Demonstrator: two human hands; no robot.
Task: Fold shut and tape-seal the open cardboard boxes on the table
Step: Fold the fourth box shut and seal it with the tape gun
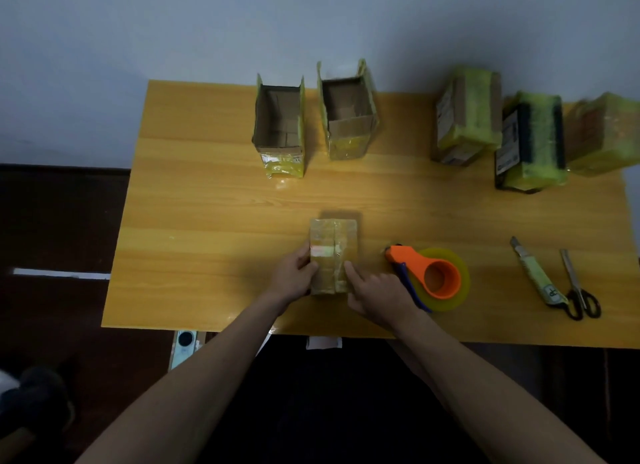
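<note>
A small cardboard box (pixel 333 242) with its flaps folded down stands near the front edge of the wooden table (pixel 207 204). My left hand (pixel 293 272) grips the box's left side, thumb on top. My right hand (pixel 375 290) presses its fingers on the top flap at the right. An orange tape dispenser (pixel 429 276) with a yellowish roll lies just right of my right hand. Two open boxes (pixel 280 124) (pixel 348 113) stand at the back of the table.
Three closed, taped boxes (pixel 467 113) (pixel 531 145) (pixel 602 134) stand at the back right. A utility knife (pixel 535 273) and scissors (pixel 578 287) lie at the front right. A wall rises behind the table; dark floor lies to the left.
</note>
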